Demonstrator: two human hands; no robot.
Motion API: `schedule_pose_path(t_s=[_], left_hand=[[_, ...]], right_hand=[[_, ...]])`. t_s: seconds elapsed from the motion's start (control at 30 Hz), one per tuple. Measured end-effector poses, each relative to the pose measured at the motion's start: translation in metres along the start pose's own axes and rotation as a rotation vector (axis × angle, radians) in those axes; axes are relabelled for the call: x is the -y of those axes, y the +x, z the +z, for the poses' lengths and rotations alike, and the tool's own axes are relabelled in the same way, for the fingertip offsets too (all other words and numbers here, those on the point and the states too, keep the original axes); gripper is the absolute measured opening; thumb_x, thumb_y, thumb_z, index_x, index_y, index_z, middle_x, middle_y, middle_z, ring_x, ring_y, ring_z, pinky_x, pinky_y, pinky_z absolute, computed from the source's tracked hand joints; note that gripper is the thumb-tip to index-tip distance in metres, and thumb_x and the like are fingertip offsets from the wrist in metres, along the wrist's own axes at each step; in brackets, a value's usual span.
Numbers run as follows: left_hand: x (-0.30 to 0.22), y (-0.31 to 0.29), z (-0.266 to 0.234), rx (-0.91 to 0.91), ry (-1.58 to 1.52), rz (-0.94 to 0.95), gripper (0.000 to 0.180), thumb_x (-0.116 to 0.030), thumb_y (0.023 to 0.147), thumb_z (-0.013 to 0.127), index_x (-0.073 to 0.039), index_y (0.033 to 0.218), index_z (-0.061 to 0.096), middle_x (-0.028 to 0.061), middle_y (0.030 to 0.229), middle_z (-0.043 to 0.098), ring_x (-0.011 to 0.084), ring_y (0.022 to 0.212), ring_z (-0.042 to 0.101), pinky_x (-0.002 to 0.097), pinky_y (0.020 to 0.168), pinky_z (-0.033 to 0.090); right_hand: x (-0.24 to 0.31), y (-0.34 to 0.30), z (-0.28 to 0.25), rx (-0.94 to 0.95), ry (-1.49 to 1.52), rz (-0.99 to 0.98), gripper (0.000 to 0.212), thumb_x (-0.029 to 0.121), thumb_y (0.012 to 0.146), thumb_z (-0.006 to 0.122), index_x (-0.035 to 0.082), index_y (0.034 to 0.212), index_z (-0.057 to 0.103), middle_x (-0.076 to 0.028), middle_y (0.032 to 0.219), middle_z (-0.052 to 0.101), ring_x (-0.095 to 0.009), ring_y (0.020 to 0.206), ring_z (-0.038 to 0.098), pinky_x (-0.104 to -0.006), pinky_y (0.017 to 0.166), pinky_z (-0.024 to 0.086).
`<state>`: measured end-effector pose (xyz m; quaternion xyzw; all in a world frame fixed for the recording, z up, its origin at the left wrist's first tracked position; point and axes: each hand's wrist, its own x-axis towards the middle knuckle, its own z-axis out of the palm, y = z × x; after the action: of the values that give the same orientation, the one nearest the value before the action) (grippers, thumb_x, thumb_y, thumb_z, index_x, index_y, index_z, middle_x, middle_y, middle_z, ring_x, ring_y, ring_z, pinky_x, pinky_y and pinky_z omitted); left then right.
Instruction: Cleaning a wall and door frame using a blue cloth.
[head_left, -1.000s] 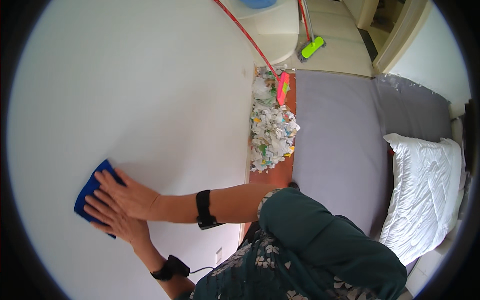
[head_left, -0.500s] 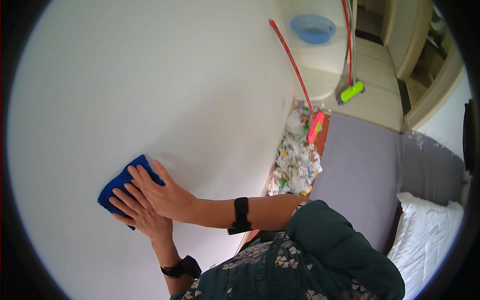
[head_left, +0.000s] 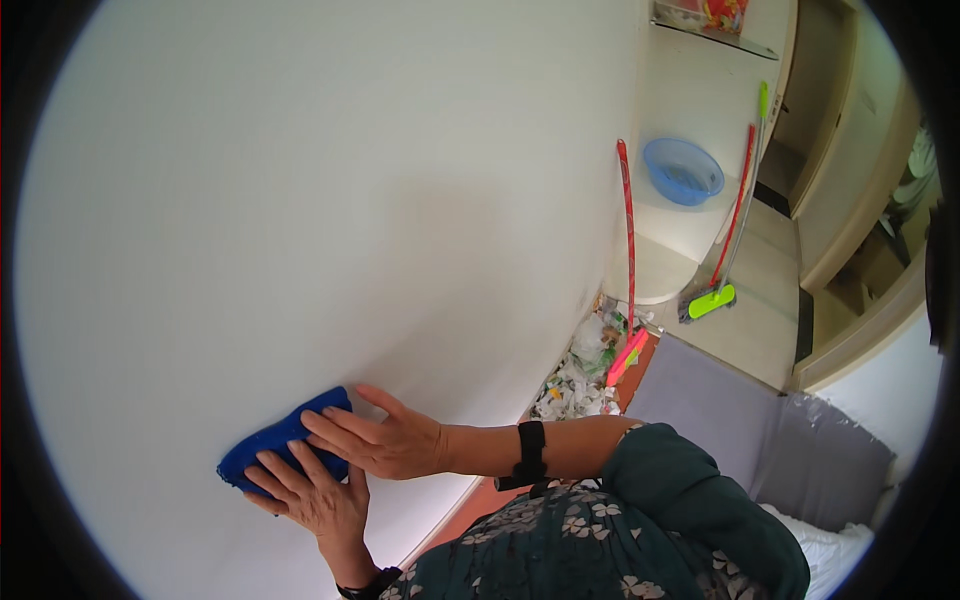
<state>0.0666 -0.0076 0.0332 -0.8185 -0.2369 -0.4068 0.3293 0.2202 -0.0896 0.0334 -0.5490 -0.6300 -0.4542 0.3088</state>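
Observation:
A dark blue cloth lies against the white wall, beneath both hands. My left hand presses on the cloth's lower part with its fingers spread. Just above and to the right of it, my right hand rests its fingertips on the cloth's right end, thumb raised and apart. The fingers of both hands are stretched out rather than wrapped round the cloth. The part of the cloth under the palms and fingers is hidden.
A red-handled broom with a pink head stands by heaped crumpled scraps along the wall. A blue basin sits on a shelf. A green-headed mop stands beyond. The grey mattress lies at right, near a white pillow.
The view has tilted, bringing the upper shelf into sight. Hands and cloth sit lower in the picture. My right hand has shifted towards the cloth's right end and overlaps my left hand less.

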Motion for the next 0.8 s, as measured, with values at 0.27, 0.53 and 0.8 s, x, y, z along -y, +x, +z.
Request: schedule_pose_path(t_s=[0.27, 0.53, 0.8], left_hand=[[-0.008, 0.009, 0.003, -0.003, 0.008, -0.002, 0.098, -0.059, 0.091, 0.062, -0.012, 0.161, 0.013, 0.0248, 0.165, 0.007, 0.0465, 0.152, 0.002, 0.0653, 0.118, -0.002], [-0.017, 0.017, -0.008, 0.077, -0.058, -0.061, 0.075, -0.05, 0.102, 0.043, -0.014, 0.162, 0.014, 0.0238, 0.166, 0.002, 0.0458, 0.153, -0.001, 0.0623, 0.119, -0.004], [-0.062, 0.042, -0.006, -0.003, -0.055, -0.252, 0.075, -0.051, 0.104, 0.037, -0.016, 0.162, 0.005, 0.0271, 0.165, -0.006, 0.051, 0.15, -0.006, 0.0676, 0.115, -0.006]], right_hand=[[-0.021, -0.002, 0.012, -0.126, 0.118, -0.017, 0.038, 0.026, 0.098, 0.06, 0.015, 0.134, 0.064, 0.002, 0.145, 0.052, -0.013, 0.128, 0.044, -0.0462, 0.116, 0.028], [-0.045, 0.005, 0.005, -0.096, 0.231, -0.09, 0.044, 0.024, 0.096, 0.06, 0.013, 0.138, 0.06, 0.002, 0.148, 0.051, -0.009, 0.12, 0.051, -0.036, 0.1, 0.036], [-0.083, 0.022, -0.032, -0.076, 0.25, -0.144, 0.044, 0.025, 0.089, 0.059, 0.012, 0.131, 0.062, 0.001, 0.149, 0.05, -0.01, 0.116, 0.054, -0.0338, 0.09, 0.042]])
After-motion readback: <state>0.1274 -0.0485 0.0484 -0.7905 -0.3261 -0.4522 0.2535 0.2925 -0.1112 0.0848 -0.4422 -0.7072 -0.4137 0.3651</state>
